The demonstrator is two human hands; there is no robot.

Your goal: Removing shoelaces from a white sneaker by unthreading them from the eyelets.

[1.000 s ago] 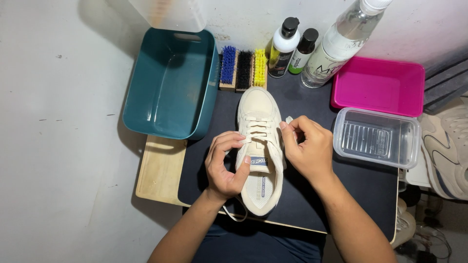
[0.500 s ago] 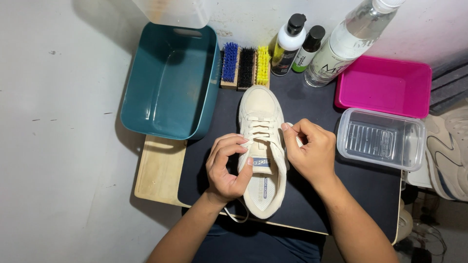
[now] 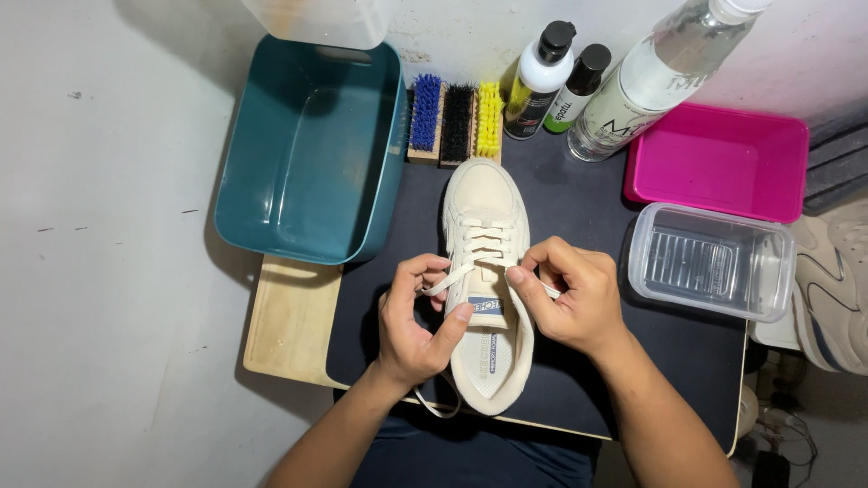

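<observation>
A cream sneaker [image 3: 482, 208] lies on a black mat [image 3: 579, 217], toe pointing away from me. My left hand [image 3: 414, 316] pinches a cream shoelace [image 3: 452, 277] at the left side of the tongue. On the other side, my right hand [image 3: 571, 294] grips the lace next to the top eyelets. A loose lace end trails below the heel near the mat's front edge.
A teal tub [image 3: 312, 154] sits at the left, with a wooden board [image 3: 289, 321] under the mat. Three brushes [image 3: 457, 122] stand beyond the toe, then two small bottles [image 3: 553, 77] and a large clear bottle [image 3: 651, 77]. A pink tray [image 3: 719, 163] and a clear container [image 3: 714, 262] are at the right, another shoe [image 3: 836, 289] beyond.
Both hands have shifted slightly on the laces; the right hand has closed in toward the tongue. The shoe has stayed in place.
</observation>
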